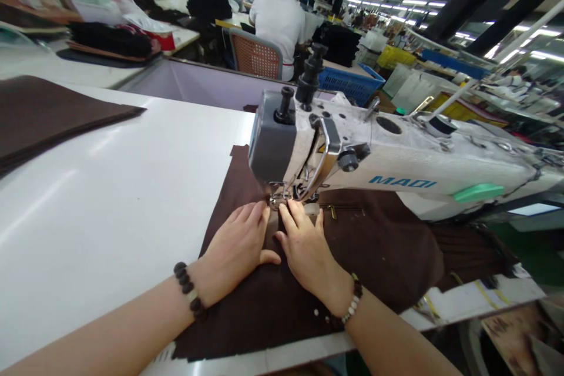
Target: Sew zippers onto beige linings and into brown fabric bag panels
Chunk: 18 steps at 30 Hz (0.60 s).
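Dark brown fabric (379,252) lies on the white table (110,200) under the head of a white sewing machine (396,164). My left hand (235,247) rests flat on the fabric, fingers stretched toward the presser foot (277,200). My right hand (306,247) lies flat beside it, its fingertips right at the foot. Both hands press on the cloth and hold nothing. A brass zipper pull (331,211) shows on the fabric just right of my right hand. Each wrist wears a bead bracelet.
A stack of brown fabric pieces (48,114) sits at the table's far left. A person in a white top (279,17) sits ahead on a mesh-backed chair (255,56). A blue basket (352,82) stands behind the machine. Cluttered tables fill the background.
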### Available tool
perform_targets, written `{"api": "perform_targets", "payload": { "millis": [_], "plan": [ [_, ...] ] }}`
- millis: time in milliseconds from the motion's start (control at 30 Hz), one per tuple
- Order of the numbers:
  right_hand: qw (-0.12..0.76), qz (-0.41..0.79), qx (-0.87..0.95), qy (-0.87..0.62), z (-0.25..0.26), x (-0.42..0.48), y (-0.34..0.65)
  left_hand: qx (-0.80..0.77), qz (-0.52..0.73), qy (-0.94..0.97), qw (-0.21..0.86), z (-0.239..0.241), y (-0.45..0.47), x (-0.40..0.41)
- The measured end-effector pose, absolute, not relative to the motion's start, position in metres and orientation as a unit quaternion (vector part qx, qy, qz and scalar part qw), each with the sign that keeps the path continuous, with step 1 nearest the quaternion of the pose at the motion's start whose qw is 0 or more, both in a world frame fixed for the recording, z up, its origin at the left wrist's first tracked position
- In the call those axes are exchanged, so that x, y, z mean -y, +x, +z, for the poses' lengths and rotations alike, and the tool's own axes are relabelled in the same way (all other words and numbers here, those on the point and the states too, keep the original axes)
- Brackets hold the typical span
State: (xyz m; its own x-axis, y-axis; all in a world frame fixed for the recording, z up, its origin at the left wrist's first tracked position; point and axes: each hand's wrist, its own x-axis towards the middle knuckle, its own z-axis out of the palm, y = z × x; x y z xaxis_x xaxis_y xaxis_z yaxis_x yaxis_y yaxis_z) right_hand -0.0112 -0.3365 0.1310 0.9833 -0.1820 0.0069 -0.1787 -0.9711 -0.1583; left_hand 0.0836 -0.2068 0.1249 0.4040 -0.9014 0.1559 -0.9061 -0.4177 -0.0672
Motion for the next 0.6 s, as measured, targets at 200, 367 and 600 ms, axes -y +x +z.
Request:
{"api": "perform_targets", "payload": {
  "millis": [200,367,600],
  "plan": [
    [0.074,-0.009,-0.077,-0.994,0.1324,0.3386,-0.0103,0.541,0.088,0.836,-0.015,0.1289,0.0846,0.2085],
    [0.07,-0.004,-0.078,-0.995,0.1303,0.339,-0.0104,0.537,0.083,0.839,-0.033,0.1337,0.0842,0.2103],
    [0.078,-0.009,-0.081,-0.994,0.1315,0.34,-0.0081,0.539,0.082,0.838,-0.006,0.1309,0.0861,0.2104]
  ]
}}
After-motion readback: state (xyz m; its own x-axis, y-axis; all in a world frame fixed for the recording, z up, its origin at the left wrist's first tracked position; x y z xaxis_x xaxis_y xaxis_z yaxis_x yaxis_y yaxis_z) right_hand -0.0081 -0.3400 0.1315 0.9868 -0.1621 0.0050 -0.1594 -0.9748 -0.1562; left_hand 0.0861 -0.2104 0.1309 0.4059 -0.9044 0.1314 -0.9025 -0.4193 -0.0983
